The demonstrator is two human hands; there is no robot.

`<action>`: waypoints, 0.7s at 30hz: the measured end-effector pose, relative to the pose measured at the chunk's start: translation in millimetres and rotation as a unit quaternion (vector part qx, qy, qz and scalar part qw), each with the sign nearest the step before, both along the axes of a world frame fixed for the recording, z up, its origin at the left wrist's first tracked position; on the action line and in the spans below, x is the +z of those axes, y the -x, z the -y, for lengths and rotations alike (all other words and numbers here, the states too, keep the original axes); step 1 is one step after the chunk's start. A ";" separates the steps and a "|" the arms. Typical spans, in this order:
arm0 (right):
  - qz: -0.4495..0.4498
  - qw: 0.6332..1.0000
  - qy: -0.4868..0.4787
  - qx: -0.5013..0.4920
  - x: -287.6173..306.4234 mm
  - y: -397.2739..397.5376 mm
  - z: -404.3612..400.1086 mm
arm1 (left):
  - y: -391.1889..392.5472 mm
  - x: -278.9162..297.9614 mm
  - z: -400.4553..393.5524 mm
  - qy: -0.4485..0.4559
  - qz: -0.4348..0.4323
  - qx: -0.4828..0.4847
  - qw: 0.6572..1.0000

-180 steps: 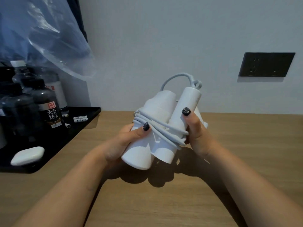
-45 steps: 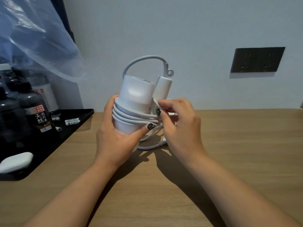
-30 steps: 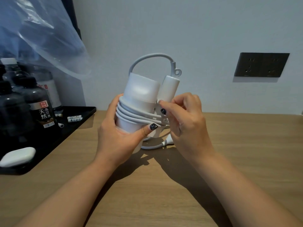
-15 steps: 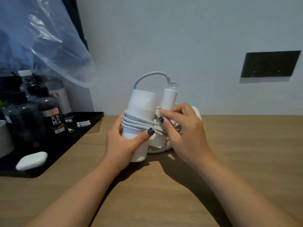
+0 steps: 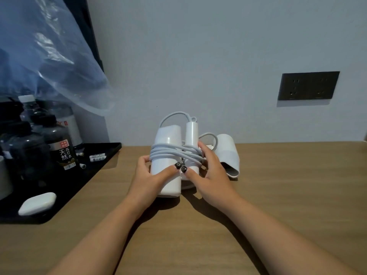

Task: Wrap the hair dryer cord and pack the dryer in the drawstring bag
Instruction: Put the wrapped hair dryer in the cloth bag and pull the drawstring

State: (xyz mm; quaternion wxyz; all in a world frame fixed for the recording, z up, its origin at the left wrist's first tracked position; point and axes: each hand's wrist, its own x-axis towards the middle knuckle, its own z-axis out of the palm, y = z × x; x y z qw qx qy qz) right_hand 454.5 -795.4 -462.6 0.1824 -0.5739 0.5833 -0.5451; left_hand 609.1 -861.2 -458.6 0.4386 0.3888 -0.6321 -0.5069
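My left hand (image 5: pixel 148 178) wraps smooth white hair dryer (image 5: pixel 168 155), thumb across barrel. My right hand (image 5: pixel 210 175) curls round folded handle side, fingertips on cord (image 5: pixel 174 153); palm hides whatever lies beneath. Dryer rests on wooden tabletop (image 5: pixel 278 195), cord looped several turns round barrel and handle. White cylindrical piece (image 5: pixel 228 153) just behind right hand, identity unclear. Black tray (image 5: pixel 83 179) left, dark bottles (image 5: pixel 59 141) partly cut off.
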 end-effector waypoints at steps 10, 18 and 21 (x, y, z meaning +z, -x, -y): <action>-0.081 0.995 -0.004 -0.066 -1.7 -6.5 -6.5 | -5.9 -1.6 -13.9 0.037 0.037 0.032 0.998; -0.185 0.979 -0.021 -0.088 -6.9 -14.4 -30.3 | -14.9 -10.2 -49.9 0.244 0.178 0.049 0.952; -0.224 0.965 -0.073 -0.114 -10.6 -19.0 -46.1 | -16.9 -11.7 -65.6 0.304 0.206 0.038 0.929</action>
